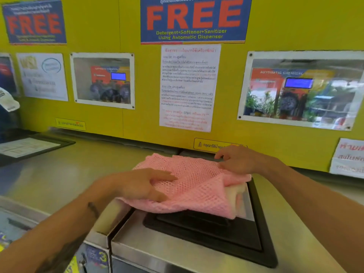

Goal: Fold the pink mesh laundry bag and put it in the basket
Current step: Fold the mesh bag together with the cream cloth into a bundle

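The left hand [141, 184] lies nearest, fingers flat and pressing on the one pink mesh bag [193, 186], which sits partly folded on a steel machine top [177, 251]. The right hand [236, 160] pinches its far edge. Folding looks unfinished; no basket shows.

The mesh laundry bag [197, 184] under my hands is pale pink, woven in an open net of small holes. Below it the lid frame [256, 233] is black, set in a bench [59, 174] of dull silver steel. The wall [285, 26] ahead is bright yellow-green. The poster [195, 18] is blue with red "FREE" lettering and yellow-green small print.
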